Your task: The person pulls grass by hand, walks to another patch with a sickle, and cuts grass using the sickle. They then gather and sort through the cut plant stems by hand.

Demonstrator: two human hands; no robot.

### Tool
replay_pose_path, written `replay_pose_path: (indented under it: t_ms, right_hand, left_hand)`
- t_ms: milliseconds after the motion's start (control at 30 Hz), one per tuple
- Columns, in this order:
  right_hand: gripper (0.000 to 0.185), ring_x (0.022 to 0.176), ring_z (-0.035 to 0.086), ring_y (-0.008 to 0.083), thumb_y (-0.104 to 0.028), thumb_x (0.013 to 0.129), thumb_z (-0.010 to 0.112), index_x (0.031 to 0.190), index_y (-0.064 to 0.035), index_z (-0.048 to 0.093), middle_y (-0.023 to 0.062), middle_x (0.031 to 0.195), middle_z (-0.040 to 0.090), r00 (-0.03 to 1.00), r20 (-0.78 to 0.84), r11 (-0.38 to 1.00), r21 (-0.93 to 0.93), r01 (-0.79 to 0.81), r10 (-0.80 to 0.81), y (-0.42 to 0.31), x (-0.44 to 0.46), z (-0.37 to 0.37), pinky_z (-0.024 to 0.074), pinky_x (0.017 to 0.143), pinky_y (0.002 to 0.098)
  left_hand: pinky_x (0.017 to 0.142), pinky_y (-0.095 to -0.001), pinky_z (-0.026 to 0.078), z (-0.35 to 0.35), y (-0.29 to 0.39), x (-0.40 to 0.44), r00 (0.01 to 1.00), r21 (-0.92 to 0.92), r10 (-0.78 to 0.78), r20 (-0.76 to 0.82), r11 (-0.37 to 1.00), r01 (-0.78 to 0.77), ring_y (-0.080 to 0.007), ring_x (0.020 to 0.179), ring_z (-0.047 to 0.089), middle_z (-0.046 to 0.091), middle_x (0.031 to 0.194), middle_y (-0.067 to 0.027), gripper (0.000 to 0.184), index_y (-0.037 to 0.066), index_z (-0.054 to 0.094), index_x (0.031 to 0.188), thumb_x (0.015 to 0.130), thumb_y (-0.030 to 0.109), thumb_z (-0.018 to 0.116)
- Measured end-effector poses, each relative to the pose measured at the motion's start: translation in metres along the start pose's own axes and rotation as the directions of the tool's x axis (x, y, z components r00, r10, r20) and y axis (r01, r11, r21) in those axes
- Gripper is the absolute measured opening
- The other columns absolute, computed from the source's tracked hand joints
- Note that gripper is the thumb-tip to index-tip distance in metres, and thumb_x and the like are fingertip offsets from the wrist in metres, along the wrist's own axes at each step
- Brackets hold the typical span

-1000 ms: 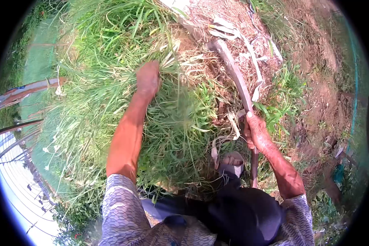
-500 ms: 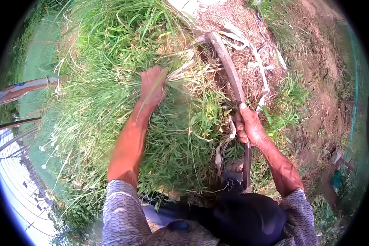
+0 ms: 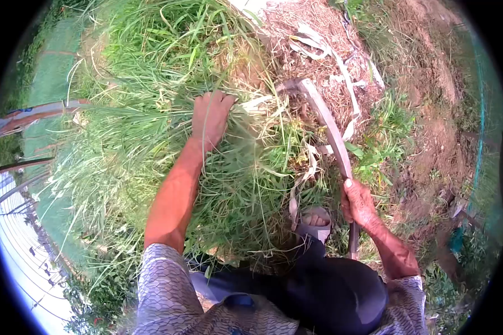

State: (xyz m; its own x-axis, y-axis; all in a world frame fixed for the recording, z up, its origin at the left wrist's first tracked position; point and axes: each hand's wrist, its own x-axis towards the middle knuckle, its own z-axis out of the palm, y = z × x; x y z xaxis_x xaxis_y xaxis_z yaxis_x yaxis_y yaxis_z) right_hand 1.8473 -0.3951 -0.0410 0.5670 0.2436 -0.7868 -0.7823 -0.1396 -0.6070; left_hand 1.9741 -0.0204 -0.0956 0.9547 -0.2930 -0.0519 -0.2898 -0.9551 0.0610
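My left hand [image 3: 211, 118] is closed around a bunch of long green grass [image 3: 173, 109], low among the stems. To the right, my right hand [image 3: 359, 205] grips the wooden handle of what looks like a hoe [image 3: 331, 129]. The handle curves away from me, and its head bends left toward the pale stem bases beside my left hand. The tip of that head is partly hidden by grass, so its exact shape cannot be made out. Cut or loose grass [image 3: 235, 195] lies heaped between my arms.
Dry brown straw [image 3: 296, 33] and a pale cloth strip [image 3: 346, 84] lie beyond the tool. My foot in a sandal [image 3: 316, 219] stands below the grass. Bare soil [image 3: 430, 111] stretches along the right, green netting [image 3: 53, 95] and a wooden post [image 3: 39, 118] along the left.
My right hand and the hoe have moved down toward my body and slightly right. My left hand has stayed on the grass almost in place. More of the sandalled foot shows.
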Motion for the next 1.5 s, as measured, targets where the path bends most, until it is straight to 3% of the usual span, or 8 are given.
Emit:
replay_pose_path:
  t_ms: [267, 400, 567, 900, 1000, 1133, 1433, 1500]
  right_hand:
    - [0.053, 0.036, 0.033, 0.0059, -0.062, 0.088, 0.047, 0.080, -0.0100, 0.044, -0.0031, 0.054, 0.038, 0.998, 0.024, 0.994, 0.097, -0.057, 0.055, -0.073, 0.108, 0.074, 0.0271, 0.028, 0.0226]
    - [0.053, 0.035, 0.030, 0.0049, -0.063, 0.089, 0.045, 0.076, -0.0116, 0.042, -0.0044, 0.054, 0.035, 0.994, 0.068, 0.985, 0.141, -0.095, 0.086, -0.055, 0.111, 0.061, 0.0252, 0.028, 0.0226]
    - [0.058, 0.044, 0.037, 0.0089, -0.066, 0.088, 0.042, 0.079, -0.0086, 0.047, -0.0006, 0.060, 0.038, 0.993, -0.064, 0.994, 0.046, -0.097, 0.100, -0.058, 0.123, 0.075, 0.0329, 0.035, 0.0254]
    - [0.061, 0.034, 0.032, 0.0080, -0.061, 0.090, 0.046, 0.116, -0.0065, 0.052, -0.0049, 0.052, 0.031, 1.000, -0.004, 1.000, -0.003, -0.028, 0.028, -0.063, 0.092, 0.057, 0.0263, 0.029, 0.0251]
    - [0.054, 0.036, 0.031, 0.0072, -0.062, 0.089, 0.046, 0.093, -0.0079, 0.049, -0.0053, 0.053, 0.030, 0.992, -0.082, 0.990, -0.115, 0.083, -0.093, -0.052, 0.119, 0.069, 0.0277, 0.031, 0.0238]
    - [0.055, 0.032, 0.030, 0.0070, -0.063, 0.089, 0.045, 0.070, -0.0117, 0.041, -0.0044, 0.048, 0.032, 0.985, -0.086, 0.989, 0.022, -0.148, 0.149, -0.004, 0.019, 0.015, 0.0235, 0.028, 0.0248]
    - [0.044, 0.035, 0.034, 0.0075, -0.053, 0.093, 0.046, 0.083, -0.0100, 0.046, -0.0032, 0.053, 0.038, 0.998, -0.021, 0.996, 0.072, 0.053, -0.052, -0.041, 0.055, 0.035, 0.0277, 0.031, 0.0232]
    - [0.045, 0.034, 0.033, 0.0069, -0.054, 0.093, 0.045, 0.087, -0.0102, 0.049, -0.0036, 0.053, 0.037, 1.000, -0.016, 0.998, 0.061, -0.018, 0.019, -0.049, 0.058, 0.042, 0.0275, 0.030, 0.0240]
  left_hand:
    - [0.078, -0.0405, 0.040, 0.015, -0.011, -0.014, 0.965, 0.078, -0.094, -0.244, 0.990, 0.117, -0.0278, 0.093, 0.052, 0.055, 0.099, -0.0068, 0.023, 0.009, 0.057, 0.104, 0.080, 0.009, 0.055]
    - [0.079, -0.0411, 0.041, 0.004, -0.017, -0.007, 0.971, 0.120, -0.233, 0.058, 0.967, 0.225, -0.0283, 0.096, 0.053, 0.056, 0.101, -0.0076, 0.024, 0.008, 0.056, 0.104, 0.080, 0.012, 0.056]
    - [0.074, -0.0426, 0.042, 0.019, 0.004, -0.002, 0.956, 0.244, -0.290, 0.043, 0.931, 0.272, -0.0291, 0.089, 0.056, 0.057, 0.092, -0.0117, 0.022, 0.007, 0.055, 0.100, 0.078, 0.009, 0.056]
    - [0.076, -0.0448, 0.043, 0.011, -0.003, -0.007, 0.961, 0.192, -0.249, 0.119, 0.955, 0.224, -0.0314, 0.088, 0.057, 0.059, 0.093, -0.0123, 0.016, 0.006, 0.052, 0.096, 0.080, 0.009, 0.054]
    - [0.076, -0.0447, 0.043, 0.009, 0.001, -0.013, 0.960, 0.110, -0.235, 0.153, 0.969, 0.220, -0.0318, 0.087, 0.058, 0.060, 0.094, -0.0129, 0.016, 0.006, 0.052, 0.096, 0.080, 0.009, 0.055]
    - [0.075, -0.0449, 0.044, -0.010, 0.005, -0.029, 0.958, 0.073, -0.218, 0.189, 0.976, 0.207, -0.0333, 0.089, 0.058, 0.060, 0.095, -0.0140, 0.018, 0.005, 0.052, 0.096, 0.080, 0.009, 0.056]
    - [0.069, -0.0380, 0.039, -0.047, 0.022, -0.073, 0.998, 0.065, 0.001, 0.068, 0.998, -0.006, -0.0258, 0.080, 0.051, 0.052, 0.083, -0.0083, 0.034, 0.006, 0.053, 0.111, 0.078, 0.012, 0.054]
    - [0.069, -0.0381, 0.037, -0.074, 0.046, -0.122, 0.946, 0.018, 0.086, 0.314, 0.995, -0.096, -0.0233, 0.081, 0.050, 0.051, 0.086, -0.0064, 0.040, 0.007, 0.053, 0.114, 0.074, 0.012, 0.058]
